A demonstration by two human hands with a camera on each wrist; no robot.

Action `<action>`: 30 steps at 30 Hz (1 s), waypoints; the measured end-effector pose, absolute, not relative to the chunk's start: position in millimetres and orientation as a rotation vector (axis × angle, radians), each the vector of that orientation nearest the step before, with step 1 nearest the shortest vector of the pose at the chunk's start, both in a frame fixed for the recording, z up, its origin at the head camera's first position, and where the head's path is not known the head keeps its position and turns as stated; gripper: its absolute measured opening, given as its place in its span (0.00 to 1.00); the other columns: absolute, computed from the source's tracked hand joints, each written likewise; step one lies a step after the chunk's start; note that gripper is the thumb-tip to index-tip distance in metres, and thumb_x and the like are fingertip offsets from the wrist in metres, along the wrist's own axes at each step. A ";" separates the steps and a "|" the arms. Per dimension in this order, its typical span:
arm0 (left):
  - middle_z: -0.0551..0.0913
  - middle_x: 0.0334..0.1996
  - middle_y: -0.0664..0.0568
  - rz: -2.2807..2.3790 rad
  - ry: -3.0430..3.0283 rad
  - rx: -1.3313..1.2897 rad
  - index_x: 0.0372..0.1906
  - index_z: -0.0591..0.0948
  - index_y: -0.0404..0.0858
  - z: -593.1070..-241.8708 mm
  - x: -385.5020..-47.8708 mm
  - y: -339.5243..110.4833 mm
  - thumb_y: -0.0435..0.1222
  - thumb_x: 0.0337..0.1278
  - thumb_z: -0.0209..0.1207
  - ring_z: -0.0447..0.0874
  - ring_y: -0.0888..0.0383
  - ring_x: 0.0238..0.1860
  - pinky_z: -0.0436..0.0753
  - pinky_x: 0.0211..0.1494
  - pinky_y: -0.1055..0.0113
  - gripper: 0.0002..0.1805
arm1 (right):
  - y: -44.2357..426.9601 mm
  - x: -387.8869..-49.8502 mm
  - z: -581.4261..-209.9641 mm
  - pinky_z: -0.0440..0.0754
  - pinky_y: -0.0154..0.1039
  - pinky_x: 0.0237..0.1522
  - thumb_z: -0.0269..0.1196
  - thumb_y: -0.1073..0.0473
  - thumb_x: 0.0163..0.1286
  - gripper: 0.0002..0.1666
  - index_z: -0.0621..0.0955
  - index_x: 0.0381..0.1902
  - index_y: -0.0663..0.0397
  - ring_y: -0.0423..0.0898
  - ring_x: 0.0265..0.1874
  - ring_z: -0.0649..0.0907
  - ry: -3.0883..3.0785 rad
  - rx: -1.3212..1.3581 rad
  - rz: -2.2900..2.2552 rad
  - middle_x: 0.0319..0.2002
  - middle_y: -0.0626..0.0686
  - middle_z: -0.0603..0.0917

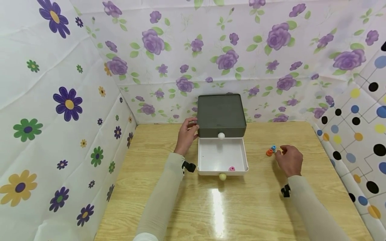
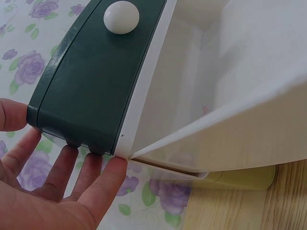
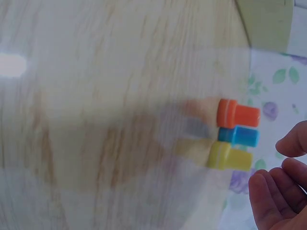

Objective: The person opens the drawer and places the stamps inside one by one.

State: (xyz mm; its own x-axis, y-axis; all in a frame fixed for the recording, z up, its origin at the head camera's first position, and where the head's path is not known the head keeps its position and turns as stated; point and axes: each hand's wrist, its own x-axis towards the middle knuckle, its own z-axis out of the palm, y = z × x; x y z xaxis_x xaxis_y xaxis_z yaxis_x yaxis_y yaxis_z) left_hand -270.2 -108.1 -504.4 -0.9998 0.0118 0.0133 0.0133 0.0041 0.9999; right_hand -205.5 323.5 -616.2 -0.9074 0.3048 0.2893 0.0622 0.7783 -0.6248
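My left hand point(image 1: 186, 136) rests its extended fingertips against the left side of a small dark-green drawer box point(image 1: 221, 112). Below the box's white-knobbed upper front, a white drawer point(image 1: 211, 155) is pulled out, with a small pink piece point(image 1: 231, 168) inside near its front. My right hand point(image 1: 290, 160) hovers by small pegs on the table, fingers loosely bent and holding nothing. In the right wrist view an orange peg point(image 3: 237, 114), a blue peg point(image 3: 238, 136) and a yellow peg point(image 3: 230, 156) stand side by side. From the head view the yellow one is hidden.
The wooden table point(image 1: 241, 207) carries a bright glare streak at its middle. Flower-patterned cloth point(image 1: 178, 50) hangs behind the box, with more patterned cloth along the left and right sides. A yellow knob point(image 1: 222, 176) juts from the pulled-out drawer's front.
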 end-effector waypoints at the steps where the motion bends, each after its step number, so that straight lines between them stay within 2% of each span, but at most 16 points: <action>1: 0.79 0.61 0.47 -2.215 -2.226 -0.026 0.64 0.80 0.52 -504.6 -270.2 -108.0 0.39 0.78 0.58 0.83 0.45 0.59 0.84 0.64 0.40 0.16 | 325.0 -206.0 -616.9 0.78 0.64 0.48 0.64 0.61 0.71 0.19 0.87 0.53 0.70 0.65 0.41 0.85 -2.599 -0.286 0.893 0.42 0.70 0.86; 8: 0.79 0.61 0.47 -2.217 -2.229 -0.030 0.64 0.80 0.51 -506.2 -270.7 -108.7 0.40 0.78 0.58 0.83 0.47 0.60 0.83 0.64 0.41 0.16 | 333.4 -210.2 -621.1 0.77 0.65 0.50 0.63 0.59 0.72 0.22 0.86 0.55 0.71 0.66 0.44 0.84 -2.663 -0.311 0.902 0.46 0.72 0.86; 17: 0.80 0.60 0.48 -2.203 -2.235 -0.040 0.63 0.80 0.52 -506.1 -271.9 -108.8 0.41 0.77 0.58 0.83 0.48 0.60 0.84 0.63 0.41 0.16 | 339.1 -216.9 -629.5 0.80 0.64 0.45 0.65 0.57 0.70 0.24 0.85 0.55 0.72 0.67 0.43 0.84 -2.735 -0.311 0.897 0.47 0.72 0.86; 30: 0.80 0.60 0.48 -2.194 -2.247 -0.031 0.63 0.80 0.55 -504.7 -270.0 -109.0 0.41 0.78 0.58 0.83 0.47 0.60 0.84 0.64 0.41 0.15 | 336.0 -216.2 -631.8 0.83 0.63 0.47 0.64 0.59 0.71 0.23 0.84 0.55 0.73 0.66 0.43 0.86 -2.763 -0.325 0.913 0.46 0.72 0.88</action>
